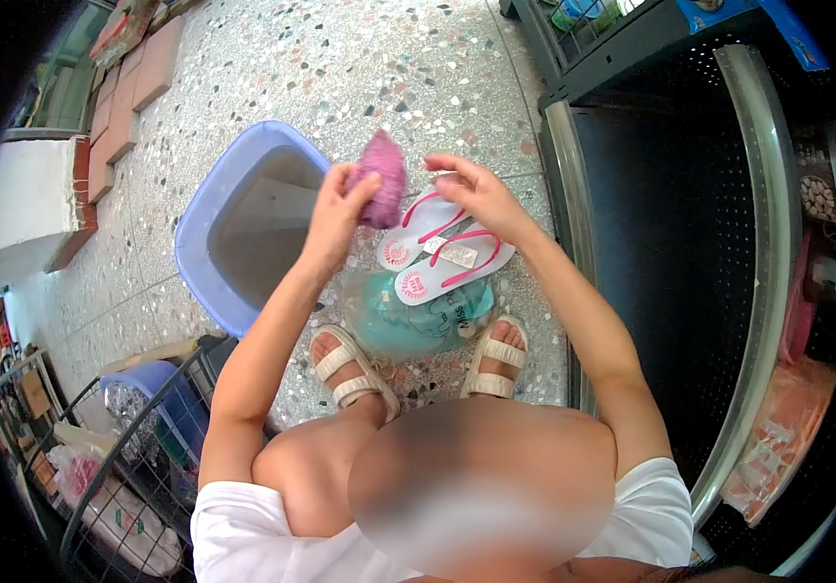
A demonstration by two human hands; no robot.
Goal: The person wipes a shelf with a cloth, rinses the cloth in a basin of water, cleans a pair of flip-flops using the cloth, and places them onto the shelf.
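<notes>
A crumpled purple-pink cloth (382,182) is pinched between the thumb and fingers of my left hand (348,202), just right of a blue bucket's rim. My right hand (469,191) holds nothing, its fingers apart and slightly curled, over the toe ends of a pair of white flip-flops (418,283) with pink straps and a paper tag. Under the flip-flops lies a clear plastic bag with teal contents (399,319), near my sandalled feet. The square blue bucket (195,219) holds greyish water.
A black metal shelf (637,214) with metal edge strips stands on the right, with packaged goods beyond it. At lower left is a black wire basket (83,496) holding bags. Reddish bricks (157,63) line the upper left of the speckled floor (340,58).
</notes>
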